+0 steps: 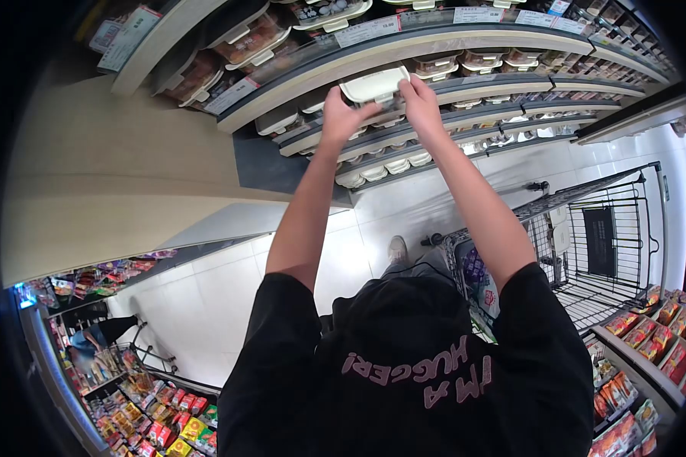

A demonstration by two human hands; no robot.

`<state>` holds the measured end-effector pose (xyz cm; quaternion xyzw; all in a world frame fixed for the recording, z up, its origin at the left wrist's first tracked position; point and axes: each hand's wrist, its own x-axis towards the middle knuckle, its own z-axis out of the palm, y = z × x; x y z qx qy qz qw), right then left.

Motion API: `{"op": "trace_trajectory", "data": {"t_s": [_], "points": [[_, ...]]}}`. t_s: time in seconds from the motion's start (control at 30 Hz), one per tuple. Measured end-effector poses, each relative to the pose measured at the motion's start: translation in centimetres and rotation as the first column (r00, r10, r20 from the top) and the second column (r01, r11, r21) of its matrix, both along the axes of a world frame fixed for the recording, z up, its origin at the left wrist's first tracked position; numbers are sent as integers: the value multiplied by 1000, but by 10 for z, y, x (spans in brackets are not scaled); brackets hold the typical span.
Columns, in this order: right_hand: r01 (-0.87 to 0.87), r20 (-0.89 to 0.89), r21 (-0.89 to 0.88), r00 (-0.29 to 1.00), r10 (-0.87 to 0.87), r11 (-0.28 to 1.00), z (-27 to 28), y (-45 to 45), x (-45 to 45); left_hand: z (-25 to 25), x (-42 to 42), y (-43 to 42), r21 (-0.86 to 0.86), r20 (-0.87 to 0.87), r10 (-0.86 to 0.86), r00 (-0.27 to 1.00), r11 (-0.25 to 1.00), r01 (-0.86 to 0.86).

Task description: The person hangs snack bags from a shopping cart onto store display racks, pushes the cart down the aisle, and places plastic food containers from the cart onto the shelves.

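Observation:
A food container with a white clip-on lid [375, 82] is between my hands, in front of the shelves. My right hand [421, 105] grips its right end, thumb and fingers at the corner. At its left end, my left hand [344, 116] is closed on the edge, its thumb pointing right and slightly blurred. The container's contents are hidden from me. Similar lidded containers [437, 68] stand in a row on the shelf just behind it. More white-lidded containers [398, 165] line the lowest shelf.
A wire shopping cart [613, 247] stands at my right, with packages [480, 282] inside. Price labels [368, 32] run along the shelf edge. A wooden shelf end panel [122, 145] is at left. Behind me are snack displays [160, 419] and another person [99, 335].

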<state>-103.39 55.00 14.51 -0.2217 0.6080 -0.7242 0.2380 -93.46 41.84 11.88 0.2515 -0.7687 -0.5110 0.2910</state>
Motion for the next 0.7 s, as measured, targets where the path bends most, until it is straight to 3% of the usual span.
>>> {"op": "trace_trajectory", "data": {"t_s": [0.03,0.1,0.13,0.23,0.3,0.4,0.47,0.53,0.57,0.63,0.7], "points": [[0,7,0,1000,0,1000,-10,-9,-9,0,-4,-7,0,7,0,1000,1000,0],[-16,-65,77,998,21,997,-23,-27,-26,7,-12,-23,-2,184,-17,983,1000,17],[27,-83,104,996,-18,994,-26,-33,-29,8,-15,-31,-127,415,58,908,992,-5],[148,-100,170,986,-133,974,-32,-48,-37,4,-20,-39,-242,526,134,840,970,-3],[179,-133,181,979,-156,967,-36,-55,-39,0,-21,-40,-277,500,142,854,961,2],[222,-216,229,961,-173,948,-42,-60,-41,-2,-23,-34,-165,462,118,879,985,-45],[244,-261,264,950,-174,933,-33,-53,-41,-14,-23,-32,-261,256,170,952,960,-102],[183,-283,223,952,-116,958,-27,-28,-32,-18,-17,-17,-323,231,245,942,932,-163],[241,-273,97,940,-207,966,-30,-15,-21,-17,-11,0,-378,199,315,928,898,-223],[316,-216,-70,921,-324,946,-37,22,4,-17,-2,49,-347,-168,255,952,889,-299],[361,-114,-94,922,-370,928,-57,70,32,-30,11,102,-388,-94,206,974,894,-226]]}}
